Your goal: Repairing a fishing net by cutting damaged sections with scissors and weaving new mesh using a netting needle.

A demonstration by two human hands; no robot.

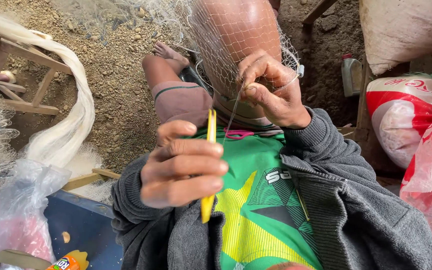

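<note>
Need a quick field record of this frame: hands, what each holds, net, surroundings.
view: head camera, looking down
left hand: closed around flat yellow plastic netting needle, held upright
right hand: fingers pinched on fine white mesh fishing net where a thin line meets it
net: draped over raised knee
clothing: grey zip jacket, green printed shirt
ground: brown gravelly dirt
left side: wooden stool, clear plastic bag
right side: red-and-white sacks
</note>
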